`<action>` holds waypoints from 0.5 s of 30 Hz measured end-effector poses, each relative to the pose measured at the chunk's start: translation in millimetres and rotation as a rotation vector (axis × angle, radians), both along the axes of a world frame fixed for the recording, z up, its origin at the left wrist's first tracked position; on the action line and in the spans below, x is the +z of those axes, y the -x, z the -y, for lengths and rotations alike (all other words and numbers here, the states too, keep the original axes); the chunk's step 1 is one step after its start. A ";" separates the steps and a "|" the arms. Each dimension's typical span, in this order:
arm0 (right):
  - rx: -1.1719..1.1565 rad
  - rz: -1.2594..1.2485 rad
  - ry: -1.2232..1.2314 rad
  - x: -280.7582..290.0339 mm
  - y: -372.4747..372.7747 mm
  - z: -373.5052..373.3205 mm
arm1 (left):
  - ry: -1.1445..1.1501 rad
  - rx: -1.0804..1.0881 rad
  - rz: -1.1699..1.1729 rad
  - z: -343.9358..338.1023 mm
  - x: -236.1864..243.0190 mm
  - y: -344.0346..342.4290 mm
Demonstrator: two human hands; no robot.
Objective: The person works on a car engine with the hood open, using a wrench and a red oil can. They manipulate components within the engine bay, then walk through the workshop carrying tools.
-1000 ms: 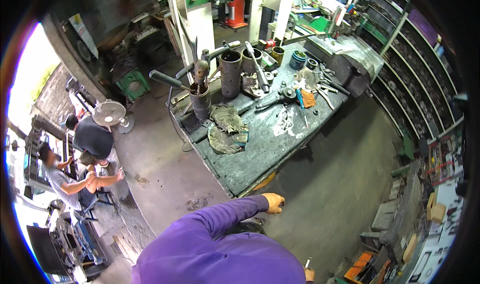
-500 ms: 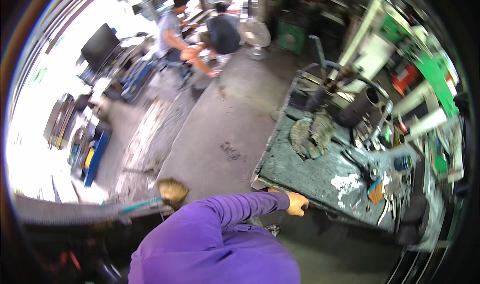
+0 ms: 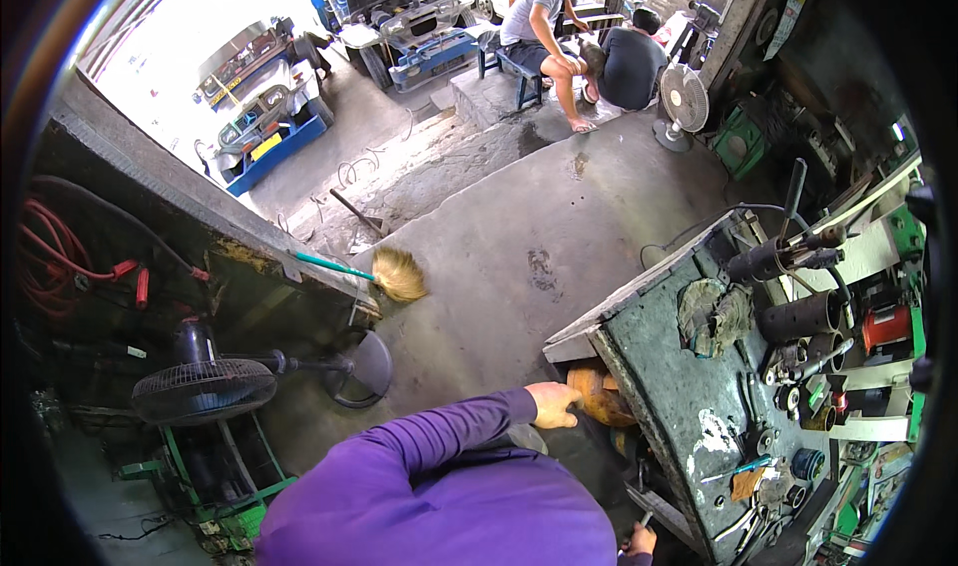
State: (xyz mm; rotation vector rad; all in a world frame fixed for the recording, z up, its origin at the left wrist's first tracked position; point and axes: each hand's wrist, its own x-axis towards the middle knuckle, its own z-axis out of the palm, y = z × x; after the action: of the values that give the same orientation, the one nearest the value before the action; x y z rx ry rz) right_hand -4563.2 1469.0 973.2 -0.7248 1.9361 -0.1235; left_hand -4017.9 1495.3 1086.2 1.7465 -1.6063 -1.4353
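My left hand [image 3: 555, 404] reaches in beside the bench, fingers loosely bent and apart, with nothing seen in them. Just past its fingertips is a rounded orange-brown metal part [image 3: 602, 396] below the benchtop; whether they touch is unclear. Low by the bench's near side, my right hand [image 3: 640, 540] is closed round a short metal rod [image 3: 647, 518], partly hidden by the fingers. The rod stands by a grey metal ledge [image 3: 667, 509]. On the worn dark workbench [image 3: 664, 391] lie a dirty rag [image 3: 715, 316], several hand tools and a tan block [image 3: 745, 483].
A straw broom [image 3: 399, 274] with a teal handle lies on the concrete floor. A black fan [image 3: 205, 388] lies tipped at the left, above a green metal frame [image 3: 225, 471]. Two people sit at the far step near a white fan [image 3: 683, 99]. Dark metal tubes [image 3: 798, 316] stand at the bench's back.
My view has swung right and down. My left hand has left the bench edge and is by the orange-brown part. My right hand has come into view, closed on the rod.
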 end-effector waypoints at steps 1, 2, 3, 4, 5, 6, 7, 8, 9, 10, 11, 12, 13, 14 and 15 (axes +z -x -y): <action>0.068 -0.011 0.035 2.8 -27.0 4.5 | 0.009 -0.005 0.006 0.4 -3.5 2.0; 0.150 -0.011 -0.014 9.4 -50.8 3.9 | 0.012 -0.009 0.003 0.4 -6.1 5.1; 0.201 0.005 -0.052 16.0 -73.9 0.5 | 0.005 -0.029 -0.003 4.9 -7.8 8.7; 0.288 0.030 -0.067 20.1 -95.5 -4.5 | 0.024 -0.033 -0.050 7.6 -8.1 12.1; 0.332 0.111 -0.068 29.1 -104.2 -15.6 | 0.034 -0.056 -0.067 13.6 -7.3 17.1; 0.344 0.097 -0.126 33.7 -113.0 -27.4 | 0.092 -0.086 -0.054 18.5 -4.2 21.3; 0.329 0.133 -0.164 36.1 -112.9 -40.6 | 0.042 -0.144 -0.035 25.2 -0.8 26.1; 0.362 0.089 -0.184 35.0 -105.3 -56.1 | 0.009 -0.235 -0.015 34.9 2.9 34.4; 0.319 0.063 -0.147 31.6 -95.3 -76.9 | -0.051 -0.258 -0.013 41.1 9.3 43.6; 0.338 0.029 -0.188 22.6 -78.7 -92.8 | -0.062 -0.279 0.008 47.2 16.6 56.2; 0.243 0.027 -0.180 11.3 -59.7 -113.7 | 0.052 -0.319 0.050 52.0 24.1 71.0; 0.140 -0.015 -0.161 0.6 -41.2 -140.1 | 0.068 -0.400 0.067 61.5 31.0 84.1; 0.083 -0.031 -0.179 -16.1 -22.4 -166.0 | 0.017 -0.426 0.123 63.7 36.4 100.4; -0.011 -0.068 -0.173 -33.9 -2.6 -192.1 | -0.006 -0.476 0.148 66.2 38.0 120.7; -0.101 -0.095 -0.184 -50.7 17.0 -217.4 | -0.051 -0.506 0.186 70.8 37.5 140.3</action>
State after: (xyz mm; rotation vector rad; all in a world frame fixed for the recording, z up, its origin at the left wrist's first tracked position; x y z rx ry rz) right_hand -4580.3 1686.4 922.5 -0.5192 2.0440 0.0279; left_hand -4158.1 1424.5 1123.7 1.6079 -2.2490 -1.5686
